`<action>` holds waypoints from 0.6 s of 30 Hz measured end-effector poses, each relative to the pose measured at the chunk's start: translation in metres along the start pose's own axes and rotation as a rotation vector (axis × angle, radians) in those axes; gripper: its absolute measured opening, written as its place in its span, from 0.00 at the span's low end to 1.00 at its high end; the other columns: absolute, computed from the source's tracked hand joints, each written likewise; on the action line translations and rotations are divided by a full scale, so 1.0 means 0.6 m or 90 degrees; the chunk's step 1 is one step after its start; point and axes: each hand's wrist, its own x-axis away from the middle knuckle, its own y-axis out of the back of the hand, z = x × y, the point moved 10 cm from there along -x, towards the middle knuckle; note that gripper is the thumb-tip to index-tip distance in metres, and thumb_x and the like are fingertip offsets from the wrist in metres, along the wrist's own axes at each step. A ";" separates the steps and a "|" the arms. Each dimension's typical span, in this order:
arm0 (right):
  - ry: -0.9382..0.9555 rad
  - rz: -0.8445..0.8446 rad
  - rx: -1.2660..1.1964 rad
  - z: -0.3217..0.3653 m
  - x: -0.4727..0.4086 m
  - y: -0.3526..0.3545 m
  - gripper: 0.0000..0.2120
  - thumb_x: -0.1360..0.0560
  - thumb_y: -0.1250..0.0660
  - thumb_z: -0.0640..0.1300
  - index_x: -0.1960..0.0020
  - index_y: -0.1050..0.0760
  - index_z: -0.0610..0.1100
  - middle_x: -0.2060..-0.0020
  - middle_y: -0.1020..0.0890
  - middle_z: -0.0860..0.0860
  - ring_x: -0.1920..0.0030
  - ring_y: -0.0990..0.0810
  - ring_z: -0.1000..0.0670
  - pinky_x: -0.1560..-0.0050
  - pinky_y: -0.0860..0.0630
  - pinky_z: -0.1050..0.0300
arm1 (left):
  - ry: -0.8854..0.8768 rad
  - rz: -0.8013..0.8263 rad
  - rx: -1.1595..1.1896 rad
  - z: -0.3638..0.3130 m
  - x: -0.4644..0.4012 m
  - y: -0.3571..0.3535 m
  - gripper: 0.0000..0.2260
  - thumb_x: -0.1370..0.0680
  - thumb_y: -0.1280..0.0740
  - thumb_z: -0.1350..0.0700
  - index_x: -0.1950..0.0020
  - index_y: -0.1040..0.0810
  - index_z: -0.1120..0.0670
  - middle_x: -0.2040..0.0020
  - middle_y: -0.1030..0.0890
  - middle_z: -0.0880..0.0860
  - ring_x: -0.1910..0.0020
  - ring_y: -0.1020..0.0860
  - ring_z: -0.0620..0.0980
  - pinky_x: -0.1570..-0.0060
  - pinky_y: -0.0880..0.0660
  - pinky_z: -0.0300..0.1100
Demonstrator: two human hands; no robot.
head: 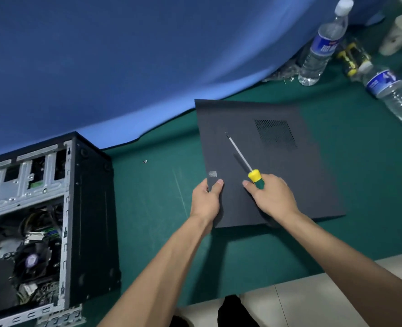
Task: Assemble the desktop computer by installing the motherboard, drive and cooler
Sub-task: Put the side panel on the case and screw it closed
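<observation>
Over the green counter (148, 208), the left hand (207, 199) pinches the side panel's (277, 175) near corner (thumb on top), while the right hand (273, 197) grips a screwdriver (254, 174) above it.

Two bare forearms come into the picture from the 6 o'clock edge, and no sleeve covers either of them up to the frame border. The left hand (207, 199) and the right hand (272, 197) wear no gloves. No ring, watch or bracelet shows on the fingers or wrists. The nails that show are short and plain. At 6 o'clock, between the arms, dark clothing (233, 310) of the person shows.
</observation>
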 end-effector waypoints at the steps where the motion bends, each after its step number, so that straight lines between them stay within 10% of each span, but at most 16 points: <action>1: 0.005 -0.022 0.010 0.008 -0.002 0.014 0.22 0.24 0.37 0.55 0.72 0.36 0.48 0.68 0.30 0.50 0.57 0.28 0.44 0.66 0.35 0.54 | -0.037 -0.007 -0.021 -0.032 0.006 0.005 0.06 0.20 0.38 0.60 0.48 0.21 0.57 0.54 0.17 0.53 0.61 0.19 0.47 0.57 0.21 0.39; 6: -0.004 -0.087 -0.008 0.040 -0.014 0.075 0.24 0.25 0.34 0.56 0.75 0.34 0.46 0.68 0.26 0.44 0.58 0.24 0.38 0.63 0.31 0.52 | -0.141 -0.038 -0.138 -0.177 0.053 0.077 0.11 0.22 0.36 0.60 0.63 0.20 0.56 0.69 0.19 0.49 0.71 0.22 0.46 0.70 0.27 0.34; 18: -0.032 -0.056 -0.089 0.195 0.076 0.004 0.22 0.25 0.36 0.59 0.65 0.27 0.42 0.67 0.23 0.46 0.55 0.24 0.40 0.56 0.30 0.51 | -0.181 -0.093 -0.097 -0.293 0.229 0.397 0.09 0.24 0.33 0.60 0.63 0.20 0.58 0.73 0.19 0.52 0.78 0.22 0.47 0.79 0.29 0.33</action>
